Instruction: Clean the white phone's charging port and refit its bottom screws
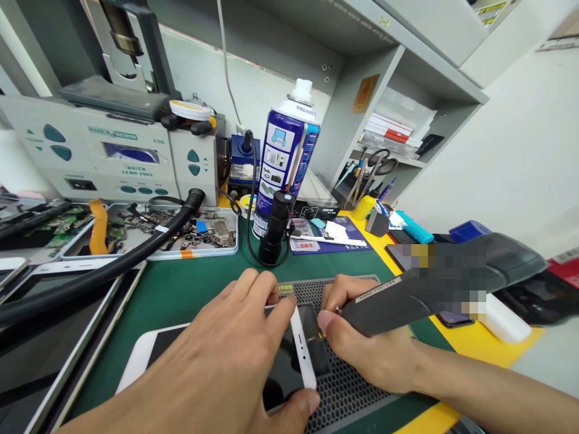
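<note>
My left hand (239,343) spreads over a white-framed phone (304,352) with a dark screen, its fingers at one edge and its thumb at the nearer corner, holding it down. In my right hand (366,349) is a dark grey handheld power tool (389,304) with a thin metal tip, gripped like a pen. That tip points at the phone's earpiece end, close to the frame; I cannot tell whether it touches. A dark flat slab (321,355) lies beside that end, on a grey honeycomb mat (357,386). My left palm hides much of the phone.
Behind stand a spray can (289,138), a black flashlight (277,226) and a hot-air station (136,150). A tray (217,248) of circuit parts sits left, crossed by a black hose (117,265). Larger white-framed devices (67,337) lie at far left. Tools and phones crowd the right.
</note>
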`<state>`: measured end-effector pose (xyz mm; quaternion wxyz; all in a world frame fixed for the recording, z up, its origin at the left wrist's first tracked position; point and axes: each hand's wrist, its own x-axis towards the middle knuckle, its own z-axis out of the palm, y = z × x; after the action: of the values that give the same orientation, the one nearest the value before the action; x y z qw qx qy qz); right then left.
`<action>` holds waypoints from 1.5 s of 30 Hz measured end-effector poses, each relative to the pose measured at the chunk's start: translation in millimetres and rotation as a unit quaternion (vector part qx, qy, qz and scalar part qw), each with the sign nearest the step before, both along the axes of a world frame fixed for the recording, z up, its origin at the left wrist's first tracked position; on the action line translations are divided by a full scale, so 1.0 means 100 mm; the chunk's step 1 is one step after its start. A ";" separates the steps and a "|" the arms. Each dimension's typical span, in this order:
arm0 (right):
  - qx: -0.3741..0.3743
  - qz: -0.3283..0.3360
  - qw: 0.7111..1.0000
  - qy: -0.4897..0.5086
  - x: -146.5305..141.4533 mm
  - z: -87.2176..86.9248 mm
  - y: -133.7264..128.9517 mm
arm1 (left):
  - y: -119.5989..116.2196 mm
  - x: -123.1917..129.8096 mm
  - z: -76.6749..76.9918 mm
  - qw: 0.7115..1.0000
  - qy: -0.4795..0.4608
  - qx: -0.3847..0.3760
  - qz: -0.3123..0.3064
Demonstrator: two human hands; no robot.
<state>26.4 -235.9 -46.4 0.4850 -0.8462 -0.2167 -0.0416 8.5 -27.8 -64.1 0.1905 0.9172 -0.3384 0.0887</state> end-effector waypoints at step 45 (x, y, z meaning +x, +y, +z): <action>0.011 -0.002 1.000 -0.005 0.01 0.04 0.03 | -0.04 0.01 -0.08 0.998 -0.048 0.034 0.031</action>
<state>27.1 -232.6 -42.3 0.4930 -0.8410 -0.2172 -0.0489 9.7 -31.8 -71.8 0.1403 0.9279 -0.3215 0.1265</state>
